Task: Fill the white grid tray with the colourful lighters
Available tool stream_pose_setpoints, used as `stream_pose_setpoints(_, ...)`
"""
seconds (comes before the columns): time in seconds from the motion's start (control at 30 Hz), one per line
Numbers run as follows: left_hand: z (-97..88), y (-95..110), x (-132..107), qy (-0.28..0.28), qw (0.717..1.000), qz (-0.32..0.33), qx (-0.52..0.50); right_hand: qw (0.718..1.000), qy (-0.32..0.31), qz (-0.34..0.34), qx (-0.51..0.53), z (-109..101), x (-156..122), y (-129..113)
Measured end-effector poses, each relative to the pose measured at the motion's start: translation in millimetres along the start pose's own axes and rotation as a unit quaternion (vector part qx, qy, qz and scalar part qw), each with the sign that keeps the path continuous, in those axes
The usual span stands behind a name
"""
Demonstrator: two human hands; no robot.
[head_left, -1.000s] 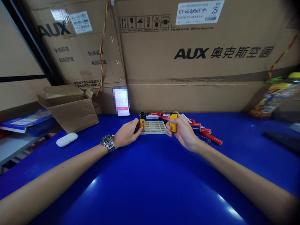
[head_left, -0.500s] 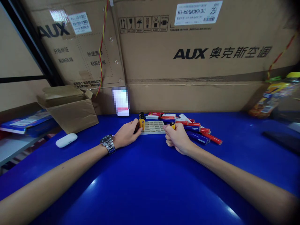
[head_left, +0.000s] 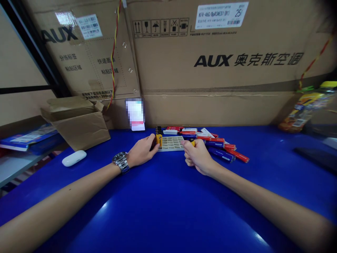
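Left hand: the person's left hand (head_left: 142, 150) is reaching toward the middle of the surface's far edge, its thumb and fingers curving narrowly around the left end of a pale, shallow grid tray (head_left: 171, 150); how firmly this grip is closing, I cannot tell.
Right hand: the right hand (head_left: 198, 155) is closing tightly around a yellow battery (head_left: 193, 143), mostly hidden, at the tray's right end.
Tray: it is lying flat near the far edge, showing many bare compartments.
Standing batteries: a row of yellow, black-topped cylindrical batteries (head_left: 159, 140) is standing upright along its left side.
Loose batteries: red, blue and white cylinders (head_left: 221, 154) are lying heaped behind and right of it.
Surface: glossy blue (head_left: 147, 211), its far edge meeting printed brown cardboard (head_left: 210, 79).
Far-left corner: an open brown cardboard box (head_left: 81, 130) is standing behind a white rounded case (head_left: 74, 158).
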State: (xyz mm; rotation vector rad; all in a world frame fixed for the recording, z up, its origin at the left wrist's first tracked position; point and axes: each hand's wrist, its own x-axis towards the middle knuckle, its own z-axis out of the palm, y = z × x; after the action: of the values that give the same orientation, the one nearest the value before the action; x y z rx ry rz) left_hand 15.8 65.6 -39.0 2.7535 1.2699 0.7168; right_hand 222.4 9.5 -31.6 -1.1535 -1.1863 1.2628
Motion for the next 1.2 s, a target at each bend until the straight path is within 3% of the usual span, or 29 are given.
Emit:
stream_pose_setpoints(0.37, -1.2, 1.7, -0.7, -0.007, 1.0, -0.007, 0.001, 0.996, 0.014, -0.06, -0.061, -0.5, 1.3, 6.0)
stream_pose_setpoints(1.07, -0.3, 2.3, 0.0, 0.007, 1.0, 0.003, 0.021, 0.997, 0.009, -0.055, -0.06, 0.8, 1.5, 3.9)
stream_pose_setpoints(1.2, -1.3, 4.0, -0.5, 0.022, 0.999, -0.002, 0.037, 0.997, -0.017, -0.059, -0.037, -0.4, 1.9, 5.5)
